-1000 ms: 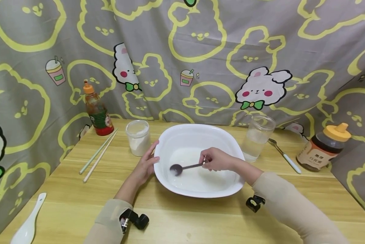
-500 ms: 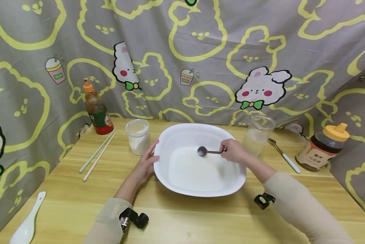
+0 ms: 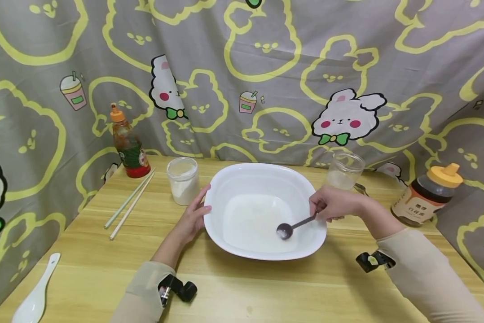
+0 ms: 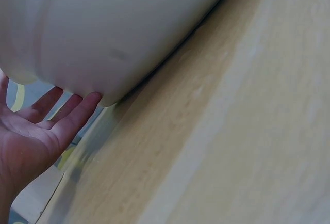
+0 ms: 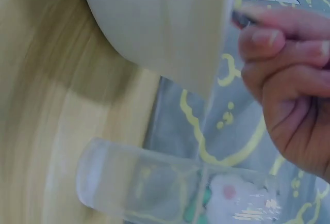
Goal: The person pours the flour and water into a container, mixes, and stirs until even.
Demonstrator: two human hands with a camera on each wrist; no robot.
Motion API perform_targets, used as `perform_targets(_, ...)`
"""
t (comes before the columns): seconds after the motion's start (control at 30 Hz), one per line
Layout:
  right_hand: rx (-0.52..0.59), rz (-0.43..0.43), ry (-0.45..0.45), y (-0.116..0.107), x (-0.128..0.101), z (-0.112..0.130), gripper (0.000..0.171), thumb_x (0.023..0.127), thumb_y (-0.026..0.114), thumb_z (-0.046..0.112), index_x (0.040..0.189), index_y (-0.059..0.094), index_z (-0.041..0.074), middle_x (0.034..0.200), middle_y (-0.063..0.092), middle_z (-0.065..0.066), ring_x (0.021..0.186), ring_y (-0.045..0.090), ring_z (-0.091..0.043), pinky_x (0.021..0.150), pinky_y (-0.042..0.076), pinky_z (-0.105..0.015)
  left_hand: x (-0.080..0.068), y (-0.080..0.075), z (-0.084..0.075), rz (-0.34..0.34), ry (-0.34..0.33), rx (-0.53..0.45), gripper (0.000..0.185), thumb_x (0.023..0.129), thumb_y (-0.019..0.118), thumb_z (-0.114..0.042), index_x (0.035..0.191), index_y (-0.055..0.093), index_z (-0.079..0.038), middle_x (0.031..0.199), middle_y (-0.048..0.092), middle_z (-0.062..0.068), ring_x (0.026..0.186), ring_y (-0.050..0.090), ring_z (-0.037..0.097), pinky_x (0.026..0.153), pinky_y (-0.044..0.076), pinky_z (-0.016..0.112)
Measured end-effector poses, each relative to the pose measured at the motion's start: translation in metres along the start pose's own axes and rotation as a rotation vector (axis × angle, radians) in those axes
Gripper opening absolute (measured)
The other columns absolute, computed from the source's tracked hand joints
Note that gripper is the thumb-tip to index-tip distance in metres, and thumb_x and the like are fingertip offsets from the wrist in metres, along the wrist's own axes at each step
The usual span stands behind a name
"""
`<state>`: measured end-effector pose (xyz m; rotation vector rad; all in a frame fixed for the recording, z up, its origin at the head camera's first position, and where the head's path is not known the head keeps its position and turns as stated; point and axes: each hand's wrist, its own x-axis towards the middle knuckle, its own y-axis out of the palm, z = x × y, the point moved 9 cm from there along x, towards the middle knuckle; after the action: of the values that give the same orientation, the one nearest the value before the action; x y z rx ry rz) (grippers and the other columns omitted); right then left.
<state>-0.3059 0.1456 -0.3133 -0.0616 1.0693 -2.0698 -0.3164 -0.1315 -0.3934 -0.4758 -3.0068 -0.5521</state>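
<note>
From the head view, your right hand (image 3: 334,202) pinches a small dark metal spoon (image 3: 295,225) inside the white oval plastic basin (image 3: 226,188) on the table. At the left wrist, your left hand (image 4: 36,131) rests flat-fingered against the basin wall. At the right wrist, your curled fingers (image 5: 289,53) hover beside a clear glass jar (image 5: 170,190).

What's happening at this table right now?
A person is working a small dark spoon through white liquid in a wide white bowl. Their right hand pinches the spoon's handle, with its scoop at the bowl's near right side. Their left hand rests flat against the bowl's left rim. A jar of white powder stands just beyond it.
</note>
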Motion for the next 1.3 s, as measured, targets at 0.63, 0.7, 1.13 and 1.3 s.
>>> perform_targets(0.63, 0.159, -0.207, -0.012, 0.024, 0.076, 0.006, 0.008, 0.077, 0.057, 0.001, 0.085, 0.058, 0.0, 0.052, 0.051, -0.005, 0.039, 0.038, -0.01, 0.036, 0.03, -0.02, 0.0, 0.004, 0.002, 0.009, -0.007, 0.003, 0.069, 0.08, 0.05, -0.012, 0.139, 0.016, -0.02, 0.133, 0.023, 0.022, 0.107, 0.039, 0.039, 0.074, 0.046, 0.042)
perform_targets(0.7, 0.126, -0.257, 0.006, 0.016, 0.074, 0.0, 0.007, 0.077, 0.058, 0.002, 0.084, 0.058, 0.001, 0.053, 0.052, -0.005, 0.04, 0.039, -0.011, 0.037, 0.032, -0.021, 0.0, 0.003, 0.002, 0.009, -0.009, 0.006, 0.069, 0.08, 0.05, -0.012, 0.139, 0.017, -0.021, 0.133, 0.024, 0.022, 0.106, 0.04, 0.039, 0.073, 0.046, 0.042)
perform_targets(1.13, -0.107, -0.265, 0.095, -0.018, 0.019, -0.015, 0.011, 0.072, 0.053, -0.003, 0.081, 0.058, 0.0, 0.055, 0.05, -0.002, 0.046, 0.043, -0.012, 0.041, 0.037, -0.023, -0.001, 0.0, 0.0, -0.002, -0.008, 0.005, 0.07, 0.079, 0.051, -0.012, 0.139, 0.016, -0.021, 0.133, 0.024, 0.021, 0.106, 0.041, 0.037, 0.074, 0.047, 0.039)
perform_targets(1.3, -0.059, -0.097, 0.045, -0.012, 0.001, -0.011, 0.011, 0.072, 0.053, -0.005, 0.079, 0.058, 0.002, 0.054, 0.049, -0.002, 0.042, 0.039, -0.011, 0.037, 0.032, -0.02, -0.001, 0.001, 0.0, -0.001, -0.007, 0.014, 0.07, 0.079, 0.05, -0.011, 0.139, 0.016, -0.02, 0.133, 0.024, 0.021, 0.104, 0.043, 0.034, 0.075, 0.046, 0.04)
